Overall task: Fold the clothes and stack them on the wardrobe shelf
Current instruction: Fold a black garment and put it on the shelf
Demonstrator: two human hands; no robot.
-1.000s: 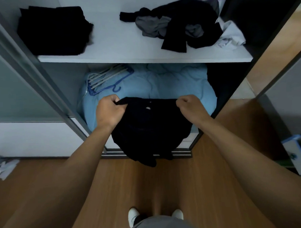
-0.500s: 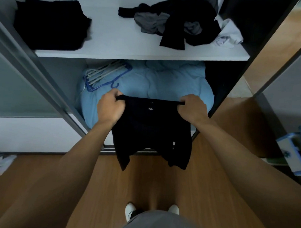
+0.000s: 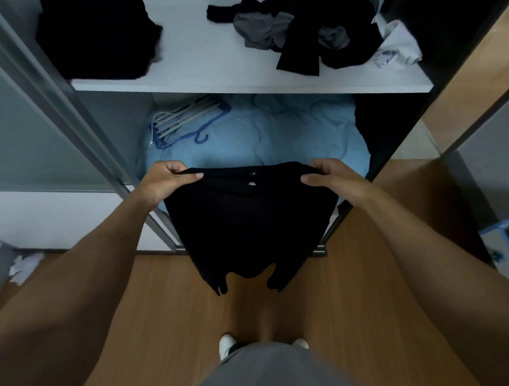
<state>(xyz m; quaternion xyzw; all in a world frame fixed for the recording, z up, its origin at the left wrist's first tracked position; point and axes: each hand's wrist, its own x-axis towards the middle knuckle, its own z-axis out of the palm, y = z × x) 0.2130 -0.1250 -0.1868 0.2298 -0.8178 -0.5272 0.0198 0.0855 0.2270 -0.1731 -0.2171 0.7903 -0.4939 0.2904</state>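
A black shirt hangs in front of me, its collar label facing me. My left hand pinches its left shoulder and my right hand pinches its right shoulder, so the cloth is stretched flat between them above the wooden floor. On the white wardrobe shelf above, a folded black stack lies at the left. A loose heap of black, grey and white clothes lies at the right.
Below the shelf a light blue duvet fills the compartment, with several hangers on it. A sliding door frame runs down the left. A blue-white box stands at the right, crumpled paper at the left.
The bunched shirt has dropped open and now hangs flat at full length. Both hands moved slightly apart and shifted from gripping fists to pinching the shoulders.
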